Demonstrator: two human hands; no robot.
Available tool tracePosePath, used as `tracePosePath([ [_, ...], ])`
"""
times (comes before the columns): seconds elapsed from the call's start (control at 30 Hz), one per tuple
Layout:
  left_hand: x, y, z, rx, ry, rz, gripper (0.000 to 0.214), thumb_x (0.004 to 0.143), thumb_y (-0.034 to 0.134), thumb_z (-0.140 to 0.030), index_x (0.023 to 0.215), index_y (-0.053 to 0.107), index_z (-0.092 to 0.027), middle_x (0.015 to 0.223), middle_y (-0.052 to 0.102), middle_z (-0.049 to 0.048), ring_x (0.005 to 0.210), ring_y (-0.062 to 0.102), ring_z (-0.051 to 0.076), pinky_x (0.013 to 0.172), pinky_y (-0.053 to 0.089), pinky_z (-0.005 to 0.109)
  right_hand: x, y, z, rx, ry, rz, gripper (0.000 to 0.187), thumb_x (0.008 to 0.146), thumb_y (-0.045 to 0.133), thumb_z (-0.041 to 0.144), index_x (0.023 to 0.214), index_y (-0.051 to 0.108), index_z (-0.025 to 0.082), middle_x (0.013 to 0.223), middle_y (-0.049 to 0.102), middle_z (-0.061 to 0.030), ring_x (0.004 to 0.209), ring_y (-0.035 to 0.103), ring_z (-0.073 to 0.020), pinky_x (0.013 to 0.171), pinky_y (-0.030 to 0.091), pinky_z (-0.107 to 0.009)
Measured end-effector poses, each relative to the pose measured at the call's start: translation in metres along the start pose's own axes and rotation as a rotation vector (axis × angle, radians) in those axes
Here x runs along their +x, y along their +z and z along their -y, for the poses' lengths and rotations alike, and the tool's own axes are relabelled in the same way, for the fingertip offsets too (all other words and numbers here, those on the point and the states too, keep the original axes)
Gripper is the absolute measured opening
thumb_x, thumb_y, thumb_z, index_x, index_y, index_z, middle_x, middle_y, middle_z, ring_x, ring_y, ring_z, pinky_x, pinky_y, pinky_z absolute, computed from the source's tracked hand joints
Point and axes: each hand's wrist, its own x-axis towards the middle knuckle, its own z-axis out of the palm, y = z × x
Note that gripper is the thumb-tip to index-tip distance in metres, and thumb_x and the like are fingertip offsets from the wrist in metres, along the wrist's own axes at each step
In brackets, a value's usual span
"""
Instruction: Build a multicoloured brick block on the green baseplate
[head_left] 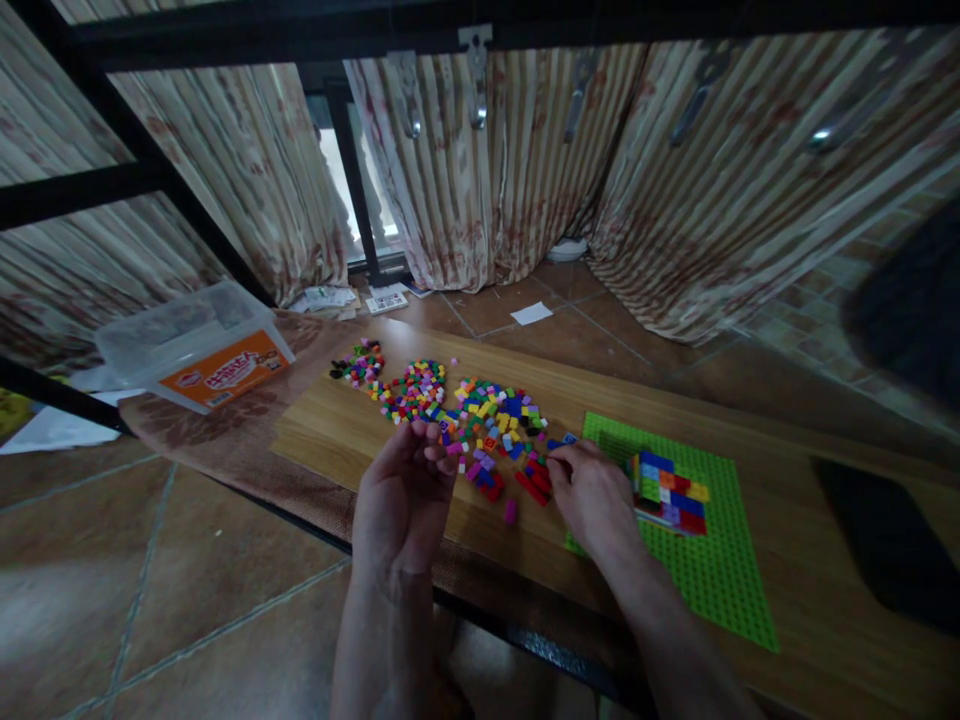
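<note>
In the head view, the left hand [401, 500], at the centre of the frame, is turned palm up with its fingers curled in; its grip is narrow, and I cannot tell whether anything sits in it. The right hand [596, 495], right of centre, has its fingers bent downward beside a blue brick [568, 438]; that grip also looks narrow, though whether it holds the brick is hidden. Just right of this hand, the multicoloured brick build [671, 492] sits on a green baseplate [735, 560], its long axis running across the frame and sloping slightly down to the right. The baseplate slants from upper left to lower right, and the right forearm covers part of its lower left edge. A heap of loose bricks [495, 415] spreads toward the upper left along the wooden counter [315, 430], with red bricks [534, 482] near the right fingertips and a pink brick [511, 512] apart between the hands. A dark flat object [885, 540] lies at the right of the frame, and a clear box [195, 345] with an orange label stands at the left.
</note>
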Motion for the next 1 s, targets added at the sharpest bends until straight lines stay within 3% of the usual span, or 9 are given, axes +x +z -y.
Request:
tracePosePath([
  [0.17, 0.000, 0.000, 0.000, 0.004, 0.006, 0.003, 0.025, 0.092, 0.045, -0.013, 0.073, 0.062, -0.010, 0.068, 0.060, 0.0022, 0.050, 0.052, 0.005, 0.049, 0.047, 0.017, -0.002, -0.008, 0.003, 0.125, -0.060, -0.076, 0.022, 0.090, 0.049, 0.021, 0.083, 0.070, 0.018, 0.088, 0.067, -0.0077, 0.080, 0.064, -0.0207, 0.076, 0.047, -0.033],
  [0.3, 0.002, -0.003, 0.000, 0.004, 0.002, 0.022, 0.024, 0.091, 0.046, -0.013, 0.075, 0.062, -0.010, 0.070, 0.061, 0.0025, 0.052, 0.053, 0.006, 0.050, 0.047, 0.018, -0.002, -0.039, -0.014, 0.367, -0.068, -0.185, 0.022, 0.089, 0.054, 0.034, 0.087, 0.070, 0.020, 0.088, 0.069, -0.0059, 0.081, 0.065, -0.0201, 0.077, 0.048, -0.033],
  [0.47, 0.002, -0.002, 0.002, 0.017, -0.008, -0.007, 0.024, 0.091, 0.045, -0.014, 0.074, 0.061, -0.010, 0.069, 0.061, 0.0027, 0.052, 0.053, 0.006, 0.049, 0.047, 0.018, -0.010, -0.085, -0.069, 0.568, 0.222, -0.269, 0.023, 0.077, 0.067, 0.045, 0.083, 0.073, 0.024, 0.084, 0.073, -0.0030, 0.074, 0.067, -0.0198, 0.068, 0.051, -0.032],
  [0.57, 0.001, 0.001, 0.004, 0.036, 0.001, -0.019, 0.025, 0.092, 0.043, -0.014, 0.073, 0.060, -0.011, 0.069, 0.061, 0.0026, 0.051, 0.052, 0.006, 0.048, 0.047, 0.018, -0.018, -0.099, -0.099, 0.570, 0.327, -0.298, 0.023, 0.070, 0.073, 0.046, 0.079, 0.074, 0.024, 0.082, 0.074, -0.0032, 0.075, 0.068, -0.0211, 0.068, 0.052, -0.033],
  [0.73, 0.002, 0.004, 0.008, 0.042, -0.003, -0.017, 0.026, 0.092, 0.042, -0.013, 0.073, 0.059, -0.010, 0.068, 0.060, 0.0030, 0.052, 0.052, 0.006, 0.048, 0.047, 0.017, -0.023, -0.095, -0.118, 0.623, 0.266, -0.191, 0.030, 0.068, 0.075, 0.051, 0.077, 0.075, 0.023, 0.085, 0.073, -0.0057, 0.080, 0.067, -0.0224, 0.071, 0.052, -0.035],
  [0.87, 0.004, 0.004, 0.010, 0.044, -0.003, -0.019, 0.027, 0.092, 0.040, -0.013, 0.074, 0.059, -0.011, 0.069, 0.059, 0.0036, 0.053, 0.052, 0.007, 0.048, 0.048, 0.017, -0.023, -0.086, -0.123, 0.623, 0.162, -0.096, 0.029, 0.071, 0.072, 0.052, 0.077, 0.076, 0.023, 0.091, 0.071, -0.0063, 0.087, 0.065, -0.0228, 0.080, 0.050, -0.038],
  [1.0, 0.005, 0.004, 0.011, 0.061, 0.007, -0.016, 0.027, 0.093, 0.039, -0.013, 0.075, 0.059, -0.011, 0.069, 0.059, 0.0036, 0.053, 0.051, 0.007, 0.048, 0.048, 0.017, -0.023, -0.084, -0.122, 0.539, 0.131, -0.080, 0.026, 0.074, 0.069, 0.049, 0.077, 0.076, 0.024, 0.096, 0.068, -0.0060, 0.088, 0.064, -0.0215, 0.076, 0.050, -0.035],
])
